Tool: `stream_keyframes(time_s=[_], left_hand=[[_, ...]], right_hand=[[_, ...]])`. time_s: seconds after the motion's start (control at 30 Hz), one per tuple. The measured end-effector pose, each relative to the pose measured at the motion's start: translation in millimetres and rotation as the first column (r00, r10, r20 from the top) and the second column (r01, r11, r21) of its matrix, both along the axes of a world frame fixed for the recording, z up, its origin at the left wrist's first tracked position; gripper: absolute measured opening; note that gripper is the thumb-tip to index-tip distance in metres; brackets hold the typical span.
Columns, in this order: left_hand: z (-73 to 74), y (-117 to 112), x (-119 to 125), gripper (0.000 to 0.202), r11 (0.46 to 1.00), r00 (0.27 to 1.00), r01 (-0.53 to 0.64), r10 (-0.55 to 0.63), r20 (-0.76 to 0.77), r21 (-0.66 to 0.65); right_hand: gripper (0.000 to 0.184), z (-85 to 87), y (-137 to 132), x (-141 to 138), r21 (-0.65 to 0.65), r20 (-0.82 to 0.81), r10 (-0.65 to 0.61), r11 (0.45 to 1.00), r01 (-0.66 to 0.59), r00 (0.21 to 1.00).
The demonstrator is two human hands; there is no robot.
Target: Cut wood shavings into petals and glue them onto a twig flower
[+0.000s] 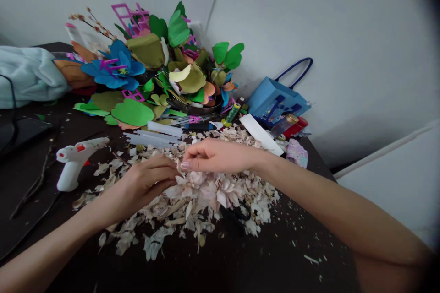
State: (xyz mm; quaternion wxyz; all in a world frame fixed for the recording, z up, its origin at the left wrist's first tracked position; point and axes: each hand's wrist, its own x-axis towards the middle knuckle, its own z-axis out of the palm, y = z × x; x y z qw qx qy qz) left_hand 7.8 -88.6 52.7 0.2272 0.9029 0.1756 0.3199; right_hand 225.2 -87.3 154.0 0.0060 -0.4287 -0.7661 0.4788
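Note:
Both hands meet over a heap of pale, dried-looking petals [147, 213] on a dark table. My right hand [218, 154] is closed, with thumb and fingers pinched on a small pale petal [179, 168]. My left hand [146, 181] comes in from the other side, fingers bent and drawn together at the same spot. What its fingertips hold is hidden. Just below my right hand lies a pale pinkish flower [220, 187] made of layered petals. Dark scissors [237, 217] seem to lie partly under the heap, near the flower.
A white glue gun [74, 165] stands at left, with clear glue sticks [156, 137] behind the heap. Green, blue and olive cut-out flowers [147, 68] are piled at the back. A blue bag [278, 100], a white strip [261, 135] and small jars [285, 124] stand right.

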Motion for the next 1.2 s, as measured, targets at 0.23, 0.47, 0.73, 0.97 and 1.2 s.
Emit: stream_keyframes(time_s=[0.23,0.47,0.73,0.97,1.2], left_hand=[[-2.8,0.5,-0.4,0.019,0.999,1.000,-0.011,0.011,-0.009,-0.035],[0.8,0.0,-0.3,0.019,0.999,1.000,-0.018,0.018,-0.013,-0.038],[-0.7,1.2,0.7,0.020,0.999,1.000,-0.029,0.028,-0.009,-0.046],[-3.1,1.4,1.0,0.020,0.997,0.999,-0.033,0.033,-0.011,-0.063],[-1.6,1.1,0.6,0.019,0.998,0.999,-0.031,0.030,-0.013,-0.064]], right_hand=[[0.011,1.8,-0.9,-0.2,0.000,-0.045,-0.024,1.000,0.024,0.999],[0.014,0.7,-1.0,0.2,-0.021,-0.062,-0.020,1.000,0.019,0.998],[0.011,-3.4,-0.9,2.5,-0.047,-0.093,-0.018,0.999,0.013,0.996],[0.013,-3.7,-1.0,-1.6,-0.084,-0.105,-0.051,0.996,0.042,0.993],[0.011,-5.8,-0.7,0.9,-0.086,-0.119,-0.044,0.996,0.034,0.992]])
